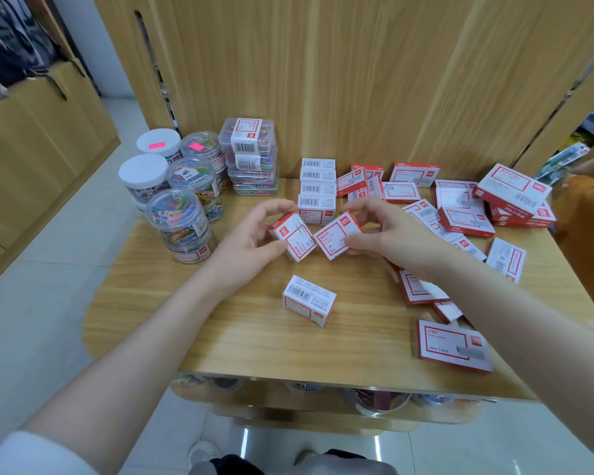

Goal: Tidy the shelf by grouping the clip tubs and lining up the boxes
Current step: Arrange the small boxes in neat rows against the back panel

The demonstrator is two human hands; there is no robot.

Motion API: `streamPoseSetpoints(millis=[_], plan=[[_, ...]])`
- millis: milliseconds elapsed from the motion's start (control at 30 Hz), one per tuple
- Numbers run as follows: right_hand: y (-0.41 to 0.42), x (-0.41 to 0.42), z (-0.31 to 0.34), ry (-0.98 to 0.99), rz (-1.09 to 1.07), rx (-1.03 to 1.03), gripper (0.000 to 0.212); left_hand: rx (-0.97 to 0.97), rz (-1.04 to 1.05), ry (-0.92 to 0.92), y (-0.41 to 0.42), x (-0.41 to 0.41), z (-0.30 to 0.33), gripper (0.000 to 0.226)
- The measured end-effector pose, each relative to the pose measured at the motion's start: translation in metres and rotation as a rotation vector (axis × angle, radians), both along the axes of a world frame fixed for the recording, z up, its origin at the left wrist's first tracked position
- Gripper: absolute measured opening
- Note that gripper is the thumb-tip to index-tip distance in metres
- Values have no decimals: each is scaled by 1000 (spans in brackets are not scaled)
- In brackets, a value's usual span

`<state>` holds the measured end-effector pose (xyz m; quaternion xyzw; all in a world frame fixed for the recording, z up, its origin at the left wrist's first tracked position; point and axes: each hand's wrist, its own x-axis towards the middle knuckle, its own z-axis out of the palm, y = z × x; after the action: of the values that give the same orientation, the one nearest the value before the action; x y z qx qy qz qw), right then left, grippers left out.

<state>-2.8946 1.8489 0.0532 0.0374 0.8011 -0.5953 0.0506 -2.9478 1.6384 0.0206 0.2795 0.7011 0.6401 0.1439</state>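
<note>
— Both hands were busy over the middle of the wooden shelf [220, 337]: the left hand [254, 234] gripped a small red-and-white box [294, 236], fingers curled over its top and thumb underneath.

— And the right hand [378, 231]?

— It pinched a second small box [335, 234], tilted, just beside the first. The two boxes nearly met, corner to corner.

— Where stood the clip tubs?

— Grouped at the back left corner: round clip tubs [177, 214] stacked in twos, some with white lids, next to a stack of square clear tubs [251, 156] against the wooden panel [357, 80].

— The other boxes?

— A neat stack of four small boxes [317, 186] stood just behind the hands. One loose box [308, 299] lay alone nearer the front edge. Flat red-and-white boxes [467, 217] sprawled in a loose heap across the right side, with one flat box [455, 347] apart at the front right.
</note>
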Motion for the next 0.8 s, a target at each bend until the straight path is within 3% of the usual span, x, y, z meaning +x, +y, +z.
streamPoseSetpoints(millis=[200, 300, 433, 500, 600, 667, 800], plan=[[2, 2, -9, 96, -45, 334, 34, 3, 107, 9, 10, 1, -1, 54], [2, 4, -11, 188, -79, 480, 35, -173, 25, 259, -1, 0, 18, 44], [-10, 3, -14, 294, -81, 587, 36, -384, -250, 557, 2, 5, 28, 43], [-15, 1, -15, 305, -101, 530, 40, -428, -208, 602, 8, 5, 22, 55], [-17, 1, -13, 259, -120, 422, 45, -480, 77, 617, 13, 4, 11, 86], [-16, 4, -13, 211, -138, 273, 51, -537, 203, 517, 15, 3, 4, 102], [-23, 1, -11, 46, -201, -154, 76, -577, 185, 249, 23, 0, -7, 110]])
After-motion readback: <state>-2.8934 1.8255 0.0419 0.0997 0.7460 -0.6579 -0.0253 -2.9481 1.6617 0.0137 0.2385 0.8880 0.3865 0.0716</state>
